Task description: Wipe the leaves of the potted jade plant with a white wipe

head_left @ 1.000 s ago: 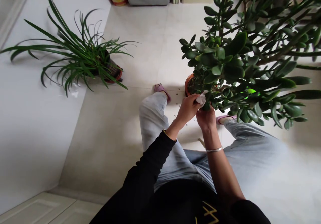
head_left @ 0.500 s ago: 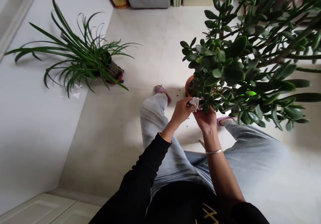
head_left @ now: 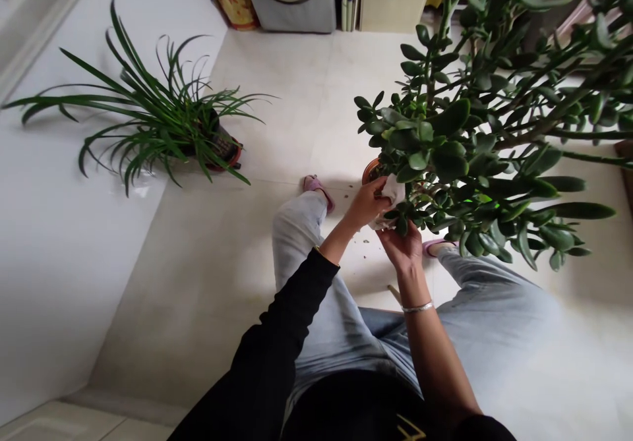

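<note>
Centre frame, the left hand (head_left: 366, 205) is closed around a crumpled white cloth (head_left: 394, 190), pressing it to the jade plant (head_left: 459, 157) (thick, glossy oval leaves). Just below, the right hand (head_left: 403, 246) is cupped open, fingertips touching the lowest leaves beside the round terracotta pot (head_left: 368, 172).

We see soft, even daylight, bright across the pale glossy tiled floor (head_left: 297, 111). The thick-leaved green potted shrub (head_left: 469, 157) at 2 o'clock drops a faint shadow toward 4 o'clock. A small glare sits on the smooth white wall (head_left: 49, 243) at 9 o'clock. Edges bow; focus is sharp.
</note>
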`<state>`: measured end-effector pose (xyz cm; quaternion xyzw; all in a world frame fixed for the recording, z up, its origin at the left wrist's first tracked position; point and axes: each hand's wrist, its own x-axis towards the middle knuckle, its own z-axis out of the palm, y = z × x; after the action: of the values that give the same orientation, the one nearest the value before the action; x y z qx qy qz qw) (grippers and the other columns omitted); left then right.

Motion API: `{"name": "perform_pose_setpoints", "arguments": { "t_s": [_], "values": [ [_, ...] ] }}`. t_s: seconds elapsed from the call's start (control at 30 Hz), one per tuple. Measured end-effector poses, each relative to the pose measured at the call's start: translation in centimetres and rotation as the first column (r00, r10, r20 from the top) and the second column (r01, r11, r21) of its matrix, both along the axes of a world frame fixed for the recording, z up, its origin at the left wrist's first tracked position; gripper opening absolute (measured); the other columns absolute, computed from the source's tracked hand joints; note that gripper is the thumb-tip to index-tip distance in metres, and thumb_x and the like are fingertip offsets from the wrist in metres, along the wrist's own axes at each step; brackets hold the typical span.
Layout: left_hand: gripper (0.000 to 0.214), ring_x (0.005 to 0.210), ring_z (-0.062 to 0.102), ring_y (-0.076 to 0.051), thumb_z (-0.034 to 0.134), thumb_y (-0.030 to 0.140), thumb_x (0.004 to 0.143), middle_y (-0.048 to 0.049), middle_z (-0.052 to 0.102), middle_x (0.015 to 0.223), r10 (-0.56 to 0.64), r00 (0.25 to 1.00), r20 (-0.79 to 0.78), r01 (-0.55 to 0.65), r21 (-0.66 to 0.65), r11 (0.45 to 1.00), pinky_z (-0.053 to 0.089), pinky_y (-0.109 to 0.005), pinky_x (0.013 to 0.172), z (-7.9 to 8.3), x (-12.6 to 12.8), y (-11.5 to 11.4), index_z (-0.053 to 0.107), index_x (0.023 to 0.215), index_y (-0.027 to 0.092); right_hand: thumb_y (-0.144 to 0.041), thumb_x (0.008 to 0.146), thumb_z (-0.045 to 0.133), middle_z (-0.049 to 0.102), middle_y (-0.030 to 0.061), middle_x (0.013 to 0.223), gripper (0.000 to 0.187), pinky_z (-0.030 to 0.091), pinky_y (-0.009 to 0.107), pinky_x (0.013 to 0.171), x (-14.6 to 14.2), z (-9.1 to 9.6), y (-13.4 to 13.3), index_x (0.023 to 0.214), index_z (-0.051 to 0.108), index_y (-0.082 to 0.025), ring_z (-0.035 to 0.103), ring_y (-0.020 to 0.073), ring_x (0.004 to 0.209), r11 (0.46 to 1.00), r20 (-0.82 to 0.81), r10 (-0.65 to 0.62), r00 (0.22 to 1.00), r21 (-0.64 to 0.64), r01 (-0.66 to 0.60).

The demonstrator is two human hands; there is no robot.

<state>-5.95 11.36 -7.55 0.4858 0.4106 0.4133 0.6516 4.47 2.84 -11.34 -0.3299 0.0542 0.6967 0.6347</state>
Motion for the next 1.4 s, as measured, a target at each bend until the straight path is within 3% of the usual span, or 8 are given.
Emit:
{"name": "perform_pose_setpoints", "arguments": {
  "t_s": [0.2, 0.47, 0.7, 0.93, 1.2, 1.4],
  "values": [
    [0.042, 0.081, 0.072, -0.017, 0.069, 0.003, 0.065, -0.0024, 0.076, 0.088, -0.067, 0.986, 0.153, 0.076, -0.054, 0.996, 0.058, -0.031, 0.078, -1.9, 0.6, 0.6, 0.075, 0.104, 0.018, -0.024, 0.090, 0.064, 0.081, 0.0012, 0.115, 0.024, 0.052, 0.047, 0.114, 0.3, -0.4, -0.1, 0.112, 0.075, -0.026, 0.073, 0.0177, 0.109, 1.000, -0.023, -0.015, 1.000, -0.021, 0.014],
    [0.047, 0.090, 0.074, -0.019, 0.073, 0.001, 0.062, -0.0047, 0.078, 0.097, -0.186, 0.969, 0.163, 0.179, 0.058, 0.982, 0.056, -0.036, 0.093, -2.4, 1.4, 1.1, 0.072, 0.107, 0.017, -0.022, 0.090, 0.063, 0.082, 0.0005, 0.115, 0.026, 0.054, 0.046, 0.111, 0.3, -0.4, 0.0, 0.112, 0.075, -0.028, 0.071, 0.0182, 0.114, 1.000, -0.021, -0.012, 1.000, -0.023, 0.012],
    [0.027, 0.084, 0.069, -0.014, 0.068, 0.007, 0.073, 0.0001, 0.076, 0.089, -0.008, 1.000, 0.029, 0.002, 0.198, 0.980, 0.053, -0.027, 0.083, -3.4, 2.1, 0.7, 0.075, 0.097, 0.017, -0.020, 0.091, 0.062, 0.083, 0.0000, 0.102, 0.019, 0.061, 0.035, 0.094, 0.2, 0.1, 0.2, 0.103, 0.076, -0.026, 0.074, 0.0157, 0.099, 0.998, -0.097, -0.035, 0.995, -0.062, 0.029],
    [0.023, 0.076, 0.066, -0.014, 0.061, 0.006, 0.077, 0.0006, 0.075, 0.078, 0.146, 0.974, -0.172, -0.091, 0.293, 0.952, 0.051, -0.025, 0.075, -2.9, 2.4, 0.8, 0.078, 0.088, 0.018, -0.020, 0.091, 0.063, 0.083, -0.0006, 0.105, 0.022, 0.059, 0.044, 0.102, 0.3, 0.9, 0.3, 0.104, 0.077, -0.031, 0.073, 0.0191, 0.106, 0.999, -0.066, -0.008, 0.998, -0.041, 0.005],
    [0.036, 0.084, 0.066, -0.013, 0.064, 0.005, 0.068, 0.0012, 0.076, 0.090, 0.054, 0.998, 0.020, -0.057, 0.211, 0.976, 0.051, -0.025, 0.081, -3.8, 2.1, 0.5, 0.076, 0.099, 0.019, -0.020, 0.091, 0.065, 0.082, 0.0001, 0.108, 0.020, 0.057, 0.042, 0.104, 0.3, 0.5, 0.5, 0.105, 0.077, -0.029, 0.072, 0.0182, 0.108, 1.000, -0.045, -0.002, 0.999, -0.030, 0.001],
    [0.027, 0.078, 0.065, -0.012, 0.062, 0.005, 0.072, 0.0014, 0.074, 0.084, 0.144, 0.989, -0.021, -0.138, 0.194, 0.971, 0.051, -0.025, 0.077, -3.9, 2.5, 0.6, 0.075, 0.091, 0.019, -0.019, 0.089, 0.066, 0.082, -0.0002, 0.109, 0.022, 0.057, 0.042, 0.105, 0.1, 0.4, 0.4, 0.106, 0.076, -0.029, 0.072, 0.0179, 0.107, 1.000, -0.062, -0.006, 0.998, -0.030, 0.004]
  ]
}}
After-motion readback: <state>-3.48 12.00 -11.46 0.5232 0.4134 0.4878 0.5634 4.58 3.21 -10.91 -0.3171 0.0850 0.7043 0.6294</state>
